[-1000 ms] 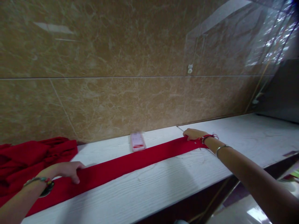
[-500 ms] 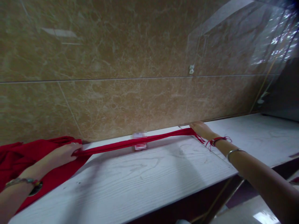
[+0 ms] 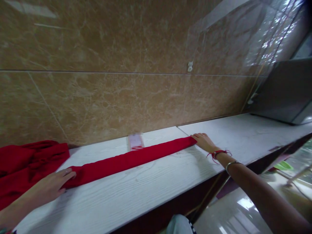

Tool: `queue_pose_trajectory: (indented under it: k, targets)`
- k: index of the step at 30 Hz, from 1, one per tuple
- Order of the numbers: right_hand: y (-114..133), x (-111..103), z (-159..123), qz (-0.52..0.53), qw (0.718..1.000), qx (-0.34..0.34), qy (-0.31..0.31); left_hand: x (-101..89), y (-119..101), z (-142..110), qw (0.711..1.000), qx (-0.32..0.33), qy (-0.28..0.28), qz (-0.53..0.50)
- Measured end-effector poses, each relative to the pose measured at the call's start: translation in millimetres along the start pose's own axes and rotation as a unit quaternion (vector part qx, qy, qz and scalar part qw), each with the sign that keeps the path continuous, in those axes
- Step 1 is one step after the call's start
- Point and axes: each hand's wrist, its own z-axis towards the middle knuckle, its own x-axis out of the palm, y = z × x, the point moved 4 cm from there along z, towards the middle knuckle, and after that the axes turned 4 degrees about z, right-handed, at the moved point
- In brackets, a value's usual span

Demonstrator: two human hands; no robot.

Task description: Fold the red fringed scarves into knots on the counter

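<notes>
A long red cloth (image 3: 131, 160), folded into a narrow flat strip, stretches across the white wood-grain counter (image 3: 126, 195). At its left end my left hand (image 3: 55, 185) grips the fabric between fingers and thumb. My right hand (image 3: 203, 141), wearing a red string bracelet and a silver bangle at the wrist, holds the strip's far right end. To the left lies a loose, crumpled heap of red cloth (image 3: 31, 162); whether it joins the strip is hidden behind my left hand. A small pale packet (image 3: 136, 141), its face blurred, touches the strip's back edge.
A brown marble-tiled wall (image 3: 117, 100) rises behind the counter, with a small white fitting (image 3: 190, 66) on it. At the far right stands a large grey box-like object (image 3: 280, 92). Below the counter's front edge are a glossy floor (image 3: 234, 214) and a green basin (image 3: 284, 165).
The strip was lifted and bunched thin over the packet, then laid back down flat and narrower than before. Both hands have kept to its ends. The view has shifted to the right.
</notes>
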Motion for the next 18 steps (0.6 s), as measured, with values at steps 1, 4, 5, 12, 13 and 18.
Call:
queue_pose_trajectory:
  k: [1,4,5,12,13,18]
  targets:
    - [-1,0,3,0.011,1.0,0.014,0.01,-0.3,-8,3,1.0,0.022,-0.001,-0.005]
    - [-1,-3,14,0.042,0.998,0.02,0.045,-5.9,-52,17,0.991,0.121,-0.017,-0.054]
    - [0,-7,19,0.045,0.998,0.017,0.049,-10.1,-72,22,0.985,0.154,-0.025,-0.079]
    - [-1,-60,47,0.004,0.997,-0.057,-0.047,-30.4,-197,59,0.953,0.279,-0.005,-0.12]
    - [-2,-67,49,0.003,0.996,-0.065,-0.055,-29.5,-203,64,0.955,0.268,-0.002,-0.124]
    - [-3,-79,57,0.063,0.997,-0.029,-0.022,-23.1,-208,74,0.966,0.231,0.0,-0.118]
